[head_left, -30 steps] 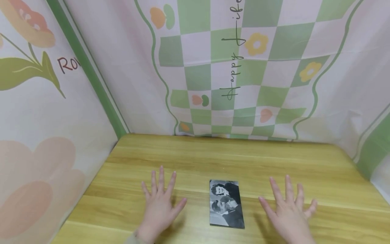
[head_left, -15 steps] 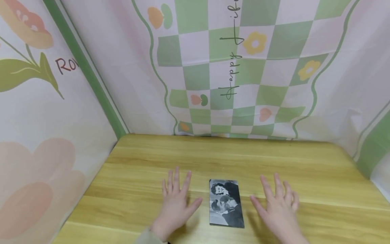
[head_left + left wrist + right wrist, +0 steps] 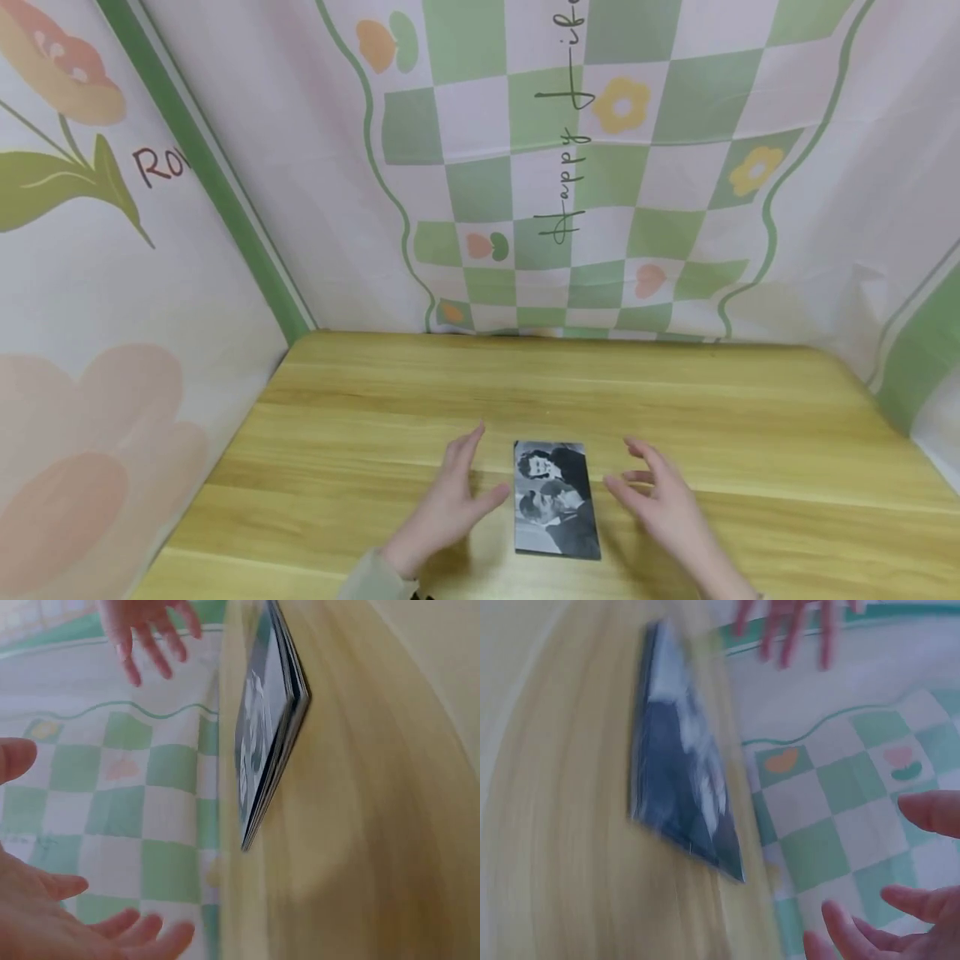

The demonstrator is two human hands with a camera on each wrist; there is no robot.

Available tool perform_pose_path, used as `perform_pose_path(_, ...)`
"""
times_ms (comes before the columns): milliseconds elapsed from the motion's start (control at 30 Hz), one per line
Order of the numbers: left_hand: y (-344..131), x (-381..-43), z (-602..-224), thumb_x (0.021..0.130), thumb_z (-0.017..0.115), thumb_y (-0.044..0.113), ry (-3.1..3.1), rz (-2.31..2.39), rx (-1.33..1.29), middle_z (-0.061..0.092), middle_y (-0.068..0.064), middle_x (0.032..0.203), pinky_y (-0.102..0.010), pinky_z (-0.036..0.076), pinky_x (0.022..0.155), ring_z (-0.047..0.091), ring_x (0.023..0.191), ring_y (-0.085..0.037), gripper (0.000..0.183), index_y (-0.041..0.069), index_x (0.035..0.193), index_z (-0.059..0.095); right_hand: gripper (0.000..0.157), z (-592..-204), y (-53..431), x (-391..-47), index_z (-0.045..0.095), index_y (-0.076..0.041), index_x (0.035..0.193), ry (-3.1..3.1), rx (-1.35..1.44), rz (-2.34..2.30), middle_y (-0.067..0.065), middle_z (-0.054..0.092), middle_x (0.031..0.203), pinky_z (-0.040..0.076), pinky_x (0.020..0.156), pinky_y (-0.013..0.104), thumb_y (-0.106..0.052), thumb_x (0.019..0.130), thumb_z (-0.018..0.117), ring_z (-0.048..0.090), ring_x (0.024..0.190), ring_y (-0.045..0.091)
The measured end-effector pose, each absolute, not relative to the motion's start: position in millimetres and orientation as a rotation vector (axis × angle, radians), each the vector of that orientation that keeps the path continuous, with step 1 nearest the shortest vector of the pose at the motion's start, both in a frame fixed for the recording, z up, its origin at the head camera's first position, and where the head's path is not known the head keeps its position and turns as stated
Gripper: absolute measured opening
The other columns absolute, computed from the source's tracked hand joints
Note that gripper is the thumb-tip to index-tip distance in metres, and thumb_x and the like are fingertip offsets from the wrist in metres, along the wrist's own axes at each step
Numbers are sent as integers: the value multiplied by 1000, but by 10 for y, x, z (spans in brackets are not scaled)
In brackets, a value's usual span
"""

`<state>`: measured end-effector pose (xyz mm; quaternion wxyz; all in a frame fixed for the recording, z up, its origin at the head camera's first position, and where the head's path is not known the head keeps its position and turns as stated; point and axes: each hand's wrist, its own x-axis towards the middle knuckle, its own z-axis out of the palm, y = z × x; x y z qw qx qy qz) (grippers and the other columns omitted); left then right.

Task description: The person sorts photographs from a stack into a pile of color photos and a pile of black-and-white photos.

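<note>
A thin rectangular stack [image 3: 557, 502] with a black-and-white photo of people on top lies flat on the wooden table. In the left wrist view the edge of this stack [image 3: 274, 742] shows several layers; whether they are loose cards or a folded booklet I cannot tell. My left hand [image 3: 447, 506] hovers just left of it, thumb stretched toward its left edge, apart from it. On the other side my right hand [image 3: 660, 500] hangs above the table, thumb and fingers spread and loosely bent. Neither hand holds anything. Blur softens the stack [image 3: 679, 757] in the right wrist view.
The wooden table [image 3: 360, 392] reaches back to a cloth [image 3: 480, 200] with green-and-white checks and lettering. At the left a printed floral panel [image 3: 150, 308] rises along the table's edge. More cloth hangs at the right.
Both hands have moved inward from wide apart toward the stack, the left hand rightward and the right hand leftward. Their fingers have turned to face each other. The stack stays put.
</note>
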<state>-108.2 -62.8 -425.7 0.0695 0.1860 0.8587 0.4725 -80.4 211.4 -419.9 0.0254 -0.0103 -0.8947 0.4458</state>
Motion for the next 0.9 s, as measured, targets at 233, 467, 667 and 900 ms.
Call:
perform_pose_path(233, -602, -1128, -4344, 94, 54, 24, 2013, 1877, 299, 32, -30, 143, -52, 45, 100, 41, 126, -45, 67, -2, 147, 22, 60, -4322, 2207, -885, 21, 10, 142, -2571, -190, 2167, 34, 40, 134, 55, 89, 39, -13, 96, 51, 57, 110, 31)
perform_pose_path(467, -580, -1134, -4445, 96, 50, 25, 1743, 1975, 176, 30, -33, 144, -50, 43, 103, 39, 129, -45, 65, -4, 146, 21, 69, -4502, 2323, -927, 8, 17, 141, -2508, -59, 2514, 14, 59, 119, 54, 92, 36, -21, 99, 46, 60, 101, 12)
perform_pose_path(667, -563, -1136, -4485, 97, 46, 24, 1636, 2008, 150, 29, -34, 143, -52, 40, 105, 34, 132, -47, 65, -7, 146, 17, 69, -4611, 2344, -971, 7, 19, 140, -2449, 1, 2673, -1, 61, 113, 53, 92, 34, -24, 100, 43, 59, 100, 9)
perform_pose_path(900, -546, -1172, -4532, 97, 43, 21, 1585, 2012, 127, 31, -35, 142, -54, 39, 106, 34, 132, -46, 63, -8, 146, 16, 66, -4608, 2283, -985, 14, 22, 137, -2499, -44, 2616, 0, 63, 112, 54, 87, 30, -25, 99, 43, 60, 97, 6)
